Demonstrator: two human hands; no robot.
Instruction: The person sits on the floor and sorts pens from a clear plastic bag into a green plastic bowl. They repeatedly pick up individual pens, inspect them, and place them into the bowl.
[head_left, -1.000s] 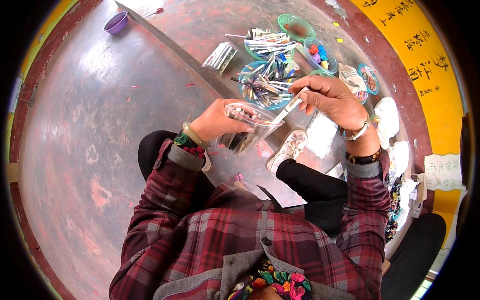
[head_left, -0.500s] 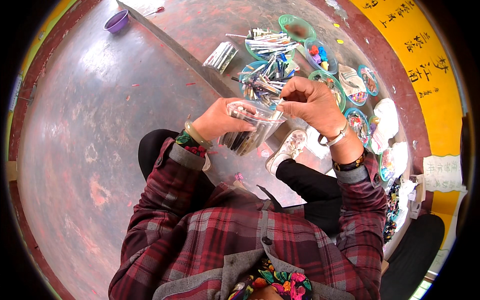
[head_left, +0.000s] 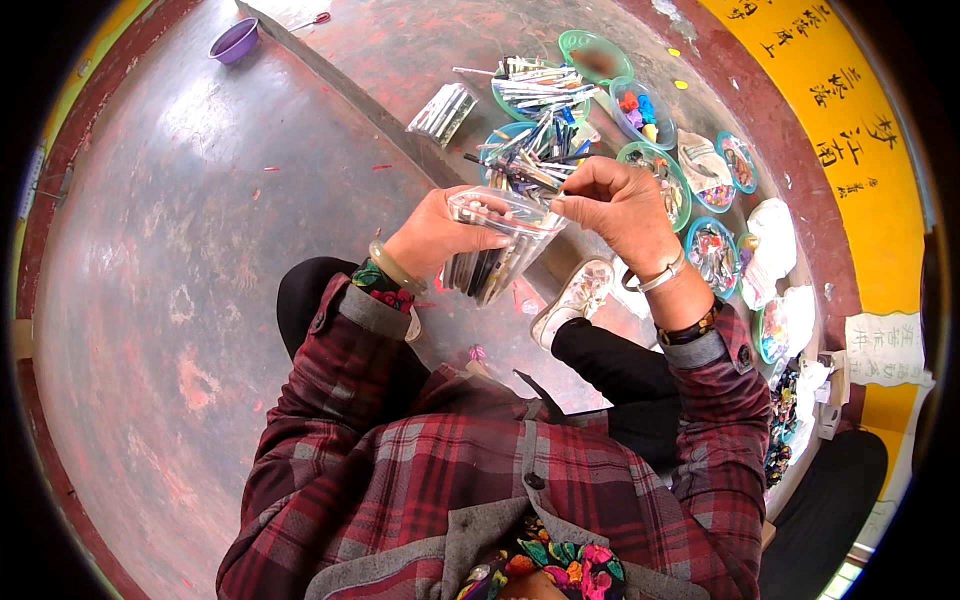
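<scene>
One floor: spilled contents could scatter over it.
Clear bag: held above it, mouth open; a slipping grip might tip it.
Left hand: clasps the bag's left side; squeezing harder might narrow the mouth.
Right hand: fingertips pinched at the bag's right edge; on what, I cannot tell.
Pen-like sticks: inside, slightly tilted; a snagged end might tear the film.

Both hands in thumb-and-finger grips

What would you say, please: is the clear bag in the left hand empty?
No, light and dark pen-like sticks show inside the clear bag that the left hand holds.
</scene>
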